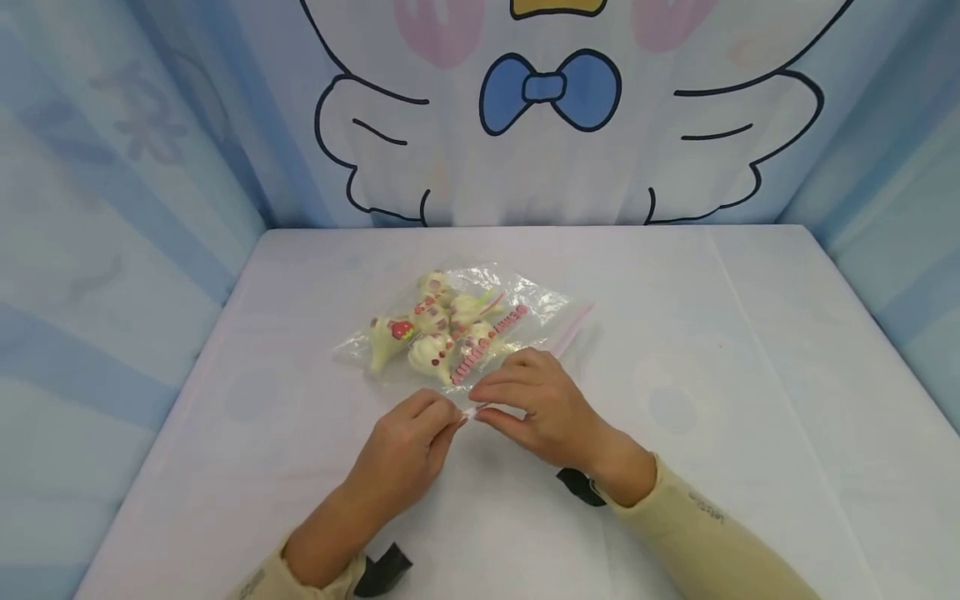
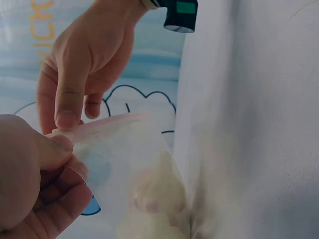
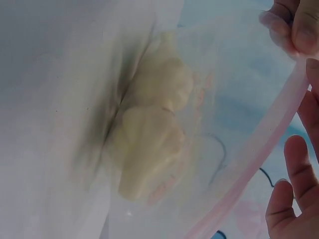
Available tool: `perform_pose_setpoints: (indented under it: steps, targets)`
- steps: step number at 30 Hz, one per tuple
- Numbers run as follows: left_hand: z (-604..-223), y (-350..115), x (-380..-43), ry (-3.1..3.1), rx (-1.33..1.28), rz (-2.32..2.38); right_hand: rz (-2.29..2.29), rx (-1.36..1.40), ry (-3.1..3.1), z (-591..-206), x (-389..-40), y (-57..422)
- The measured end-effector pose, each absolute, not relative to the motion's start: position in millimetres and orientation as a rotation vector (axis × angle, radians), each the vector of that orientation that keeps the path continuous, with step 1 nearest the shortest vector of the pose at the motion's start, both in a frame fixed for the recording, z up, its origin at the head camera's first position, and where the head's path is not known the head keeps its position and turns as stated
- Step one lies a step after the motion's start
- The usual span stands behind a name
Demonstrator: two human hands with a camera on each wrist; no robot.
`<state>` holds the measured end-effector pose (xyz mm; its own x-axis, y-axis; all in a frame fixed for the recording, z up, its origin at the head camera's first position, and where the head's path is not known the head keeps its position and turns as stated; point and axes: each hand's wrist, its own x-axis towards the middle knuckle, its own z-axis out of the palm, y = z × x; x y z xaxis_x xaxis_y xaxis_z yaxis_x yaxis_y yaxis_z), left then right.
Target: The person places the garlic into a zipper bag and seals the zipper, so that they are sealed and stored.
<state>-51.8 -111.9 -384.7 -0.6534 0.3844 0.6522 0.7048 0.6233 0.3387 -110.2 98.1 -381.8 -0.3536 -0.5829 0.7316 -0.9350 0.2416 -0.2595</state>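
Note:
A clear zip bag [image 1: 542, 298] with pink print lies at the middle of the table and holds several small cream-coloured figurines [image 1: 431, 354] with red markings. My left hand [image 1: 408, 450] pinches the near corner of its mouth between thumb and curled index finger. Right beside it, my right hand [image 1: 543, 408] pinches the same edge with thumb and fingertips, as the left wrist view also shows. In the right wrist view the pink seal strip [image 3: 261, 152] runs slanting down from the fingertips, and the other fingers of the right hand are spread apart from it.
A white cloth covers the table [image 1: 712, 350]. Behind it hangs a curtain [image 1: 551, 167] with a cartoon figure and blue bow, and a blue-patterned curtain [image 1: 97, 275] stands at the left side. Black straps [image 1: 382, 571] show at both cuffs.

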Motion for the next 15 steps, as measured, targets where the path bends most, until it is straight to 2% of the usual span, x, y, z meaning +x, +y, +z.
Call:
perform_pose_setpoints:
  steps: [15]
  targets:
    - [-376.9, -113.2, -50.5, -2.365, -0.813, -0.785, 0.856, 1.415, -1.983, -384.4, -119.0, 93.7]
